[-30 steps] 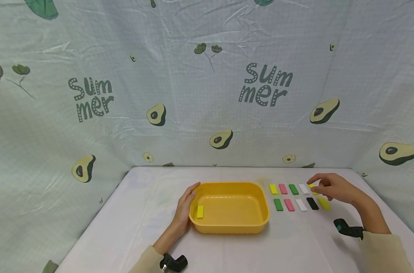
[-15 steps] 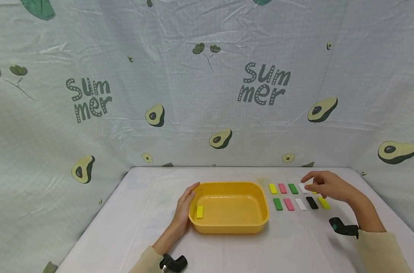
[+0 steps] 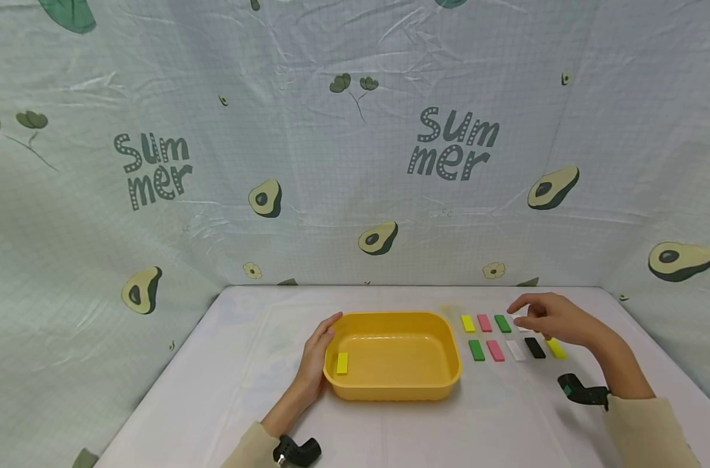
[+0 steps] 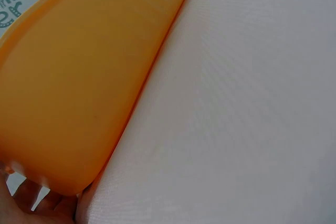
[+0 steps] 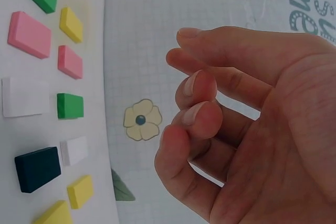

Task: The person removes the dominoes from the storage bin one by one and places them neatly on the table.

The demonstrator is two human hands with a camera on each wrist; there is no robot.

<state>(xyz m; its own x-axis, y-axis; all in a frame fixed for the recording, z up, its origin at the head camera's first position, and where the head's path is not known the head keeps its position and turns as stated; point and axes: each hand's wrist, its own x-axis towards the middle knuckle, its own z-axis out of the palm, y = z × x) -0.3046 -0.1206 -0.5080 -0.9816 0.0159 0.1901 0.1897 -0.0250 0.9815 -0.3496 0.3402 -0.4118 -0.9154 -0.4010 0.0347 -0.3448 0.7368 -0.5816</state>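
My left hand rests against the left end of a yellow plastic basin, its fingers lying along the outer wall. In the left wrist view the fingertips touch the end of the basin. One yellow block lies inside, near the left wall. My right hand hovers over the far row of small blocks, fingers loosely bent and holding nothing. Beneath its fingertips a white block is partly hidden. The right wrist view shows the hand apart from the blocks.
Two rows of small blocks lie right of the basin. The far row includes yellow, pink and green blocks. Nearer are green, pink, white, black and yellow blocks. A printed curtain stands behind.
My right hand has moved left along the far row, from above the yellow block at its right end to above the white one. The left hand and basin stay put.
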